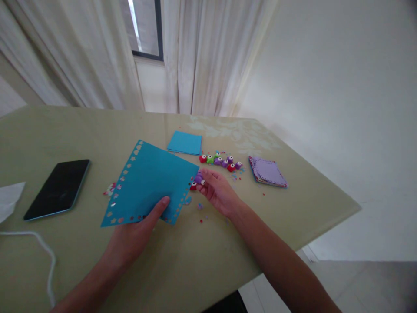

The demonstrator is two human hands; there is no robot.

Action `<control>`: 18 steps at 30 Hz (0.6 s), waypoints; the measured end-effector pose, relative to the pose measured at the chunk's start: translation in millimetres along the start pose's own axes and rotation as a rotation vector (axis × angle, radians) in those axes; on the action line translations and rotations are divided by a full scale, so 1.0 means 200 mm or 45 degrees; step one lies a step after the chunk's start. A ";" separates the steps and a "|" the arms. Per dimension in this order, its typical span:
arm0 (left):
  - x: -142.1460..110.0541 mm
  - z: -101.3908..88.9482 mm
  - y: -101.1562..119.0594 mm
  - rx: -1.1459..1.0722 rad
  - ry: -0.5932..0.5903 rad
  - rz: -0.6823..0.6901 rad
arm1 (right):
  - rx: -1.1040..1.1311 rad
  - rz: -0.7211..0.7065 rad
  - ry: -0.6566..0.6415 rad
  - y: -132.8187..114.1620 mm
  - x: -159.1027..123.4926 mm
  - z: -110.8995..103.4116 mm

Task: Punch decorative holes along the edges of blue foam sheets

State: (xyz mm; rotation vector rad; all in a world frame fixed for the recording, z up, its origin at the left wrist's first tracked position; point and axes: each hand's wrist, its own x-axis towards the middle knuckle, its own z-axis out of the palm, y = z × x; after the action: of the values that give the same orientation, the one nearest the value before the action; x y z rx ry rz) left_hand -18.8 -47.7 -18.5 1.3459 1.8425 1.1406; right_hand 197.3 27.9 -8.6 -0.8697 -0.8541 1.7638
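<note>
A blue sheet of paper with small punched holes along its left, lower and right edges is tilted above the table, gripped by my left hand, thumb on top. At the sheet's right edge my right hand closes around a small purple craft punch. A red punch shows just below, partly behind the sheet. Beyond my right hand stand several small punches in red, green and purple. Tiny paper cut-outs lie scattered nearby.
Blue sheets are stacked farther back. To the right sits a pile of punched purple sheets. A black tablet, a white cable and white paper lie on the left. The table's edge runs along the right.
</note>
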 end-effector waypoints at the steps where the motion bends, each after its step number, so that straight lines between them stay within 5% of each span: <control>1: 0.00 0.00 0.00 0.012 -0.006 0.001 | 0.021 0.017 -0.006 0.00 0.00 0.00; 18: 0.00 0.02 -0.06 0.170 -0.038 0.189 | 0.003 -0.053 0.000 0.01 0.00 0.01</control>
State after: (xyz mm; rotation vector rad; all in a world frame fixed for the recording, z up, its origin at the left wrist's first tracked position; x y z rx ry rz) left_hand -19.9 -48.5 -31.6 1.5895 1.8503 1.0806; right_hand 195.6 26.5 -9.0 -0.8448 -0.8637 1.7286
